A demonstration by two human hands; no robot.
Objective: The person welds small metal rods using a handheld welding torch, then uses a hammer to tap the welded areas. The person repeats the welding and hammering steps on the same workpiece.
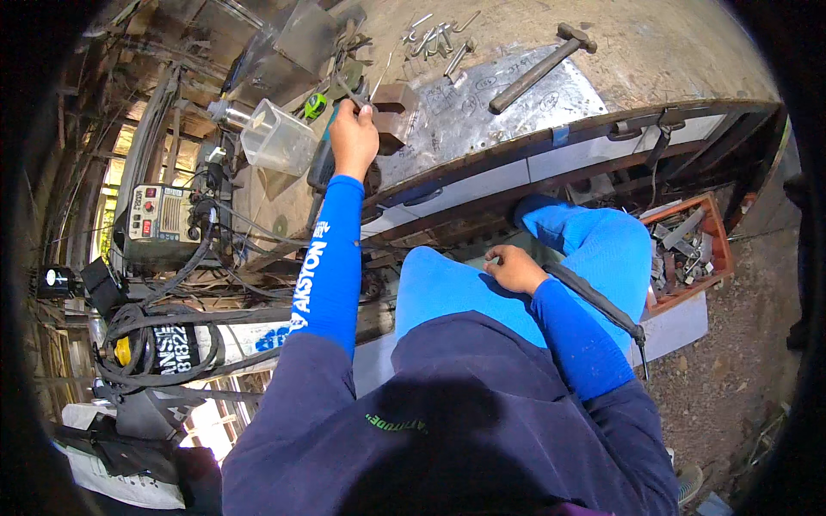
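Two hands lie well apart. The left hand curls over a thin grey piece on the bench's left; I cannot tell whether it grips. The right hand rests half-curled on the thigh, its grasp unclear. No completed work shows. Just right stands a blocky brown piece; farther right, a flat, marked metal plate bears a long-handled hammer.

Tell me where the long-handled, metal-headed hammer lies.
In the head view, the hammer lies toward the upper right, its handle partly over the grey metal sheet, right of the small loose metal pieces.
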